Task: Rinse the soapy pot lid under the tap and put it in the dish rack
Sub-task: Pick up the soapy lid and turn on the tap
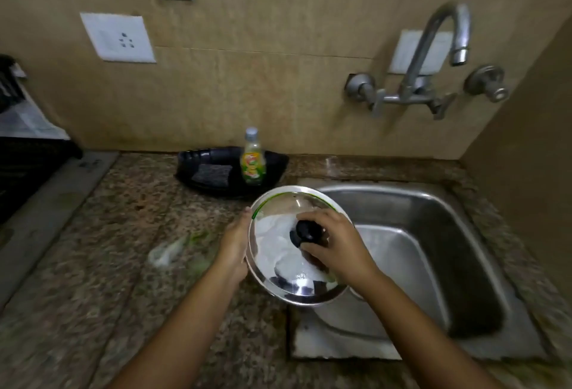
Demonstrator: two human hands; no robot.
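A round glass pot lid (278, 252) with a steel rim and a black knob (305, 231) hangs over the left edge of the steel sink (439, 252). White foam covers much of its glass. My left hand (235, 246) grips the lid's left rim. My right hand (337, 243) is closed around the knob from the right. The tap (445, 45) is on the wall at the upper right, far from the lid, and no water runs from it. No dish rack shows in view.
A black tray (232, 169) behind the lid holds a scrub pad (212, 173) and a dish soap bottle (253, 156). A smear of foam (173, 249) lies on the granite counter (108, 234). A stove edge (28, 153) is at far left.
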